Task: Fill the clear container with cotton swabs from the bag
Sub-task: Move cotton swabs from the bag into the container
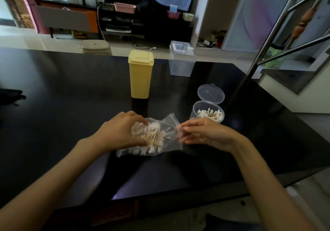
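Clear plastic bag [160,134] of cotton swabs [150,137] lies on black table [62,114], near centre. Left hand [123,132] grips bag from 9 o'clock side, fingers curled round swab bundle. Right hand [205,132] at 3 o'clock of bag, fingertips pinching bag's open edge. Clear round container [208,113], lid flipped up, stands at 1 o'clock of bag, just behind right hand; swabs upright inside. Yellow box [141,75] at 12 o'clock, clear lidded box [181,59] further back.
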Demonstrator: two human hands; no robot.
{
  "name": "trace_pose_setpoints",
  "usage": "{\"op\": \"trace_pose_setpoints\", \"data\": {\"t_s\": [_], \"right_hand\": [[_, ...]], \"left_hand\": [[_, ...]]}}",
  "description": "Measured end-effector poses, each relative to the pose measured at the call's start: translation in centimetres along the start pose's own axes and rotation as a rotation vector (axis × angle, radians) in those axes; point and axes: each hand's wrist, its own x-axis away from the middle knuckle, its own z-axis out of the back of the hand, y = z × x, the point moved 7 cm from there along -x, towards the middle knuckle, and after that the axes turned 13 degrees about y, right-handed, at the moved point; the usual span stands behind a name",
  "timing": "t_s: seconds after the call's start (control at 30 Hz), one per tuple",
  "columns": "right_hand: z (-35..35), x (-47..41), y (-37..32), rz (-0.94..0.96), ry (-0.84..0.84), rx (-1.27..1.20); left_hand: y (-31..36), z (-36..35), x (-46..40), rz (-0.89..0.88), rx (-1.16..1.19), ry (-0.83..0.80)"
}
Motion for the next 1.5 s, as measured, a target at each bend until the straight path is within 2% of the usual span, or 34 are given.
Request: {"op": "trace_pose_setpoints", "data": {"t_s": [0.1,0.33,0.5,0.67,0.77,0.93,1.1,1.2,1.3,1.43,1.5], "right_hand": [[-1.0,-0.2,0.8,-0.024,0.004,0.124],[-2.9,-1.6,1.1,0.175,0.194,0.502],[-4.0,-1.3,1.2,0.227,0.132,0.616],[-5.2,-1.1,0.2,0.316,0.221,0.873],[-5.8,-1.2,0.0,0.378,0.237,0.948],[-5.3,-1.8,0.9,0.340,0.200,1.045],[-4.9,-1.0,1.0,0.267,0.111,1.013],[-4.5,-1.1,1.2,0.195,0.115,0.890],[-3.9,-1.7,1.5,0.116,0.127,0.645],[-3.3,-0.8,0.8,-0.046,0.051,0.135],[-3.0,-0.6,0.5,-0.065,0.007,0.052]], "left_hand": [[0.5,-0.4,0.1,-0.038,0.050,-0.072],[0.1,-1.2,0.8,-0.061,0.210,-0.253],[-0.1,-1.3,0.4,-0.076,0.251,-0.200],[0.3,-1.1,0.6,-0.086,0.297,-0.103],[0.6,-1.0,0.8,-0.087,0.327,-0.092],[0.9,-1.0,0.7,-0.100,0.329,-0.100],[0.9,-1.0,0.8,-0.106,0.311,-0.106],[1.1,-1.0,0.8,-0.098,0.216,-0.100],[1.2,-1.5,0.7,-0.078,0.125,-0.130],[1.2,-1.5,0.5,-0.048,0.148,-0.127],[0.8,-1.3,0.5,-0.018,0.186,-0.109]]}}
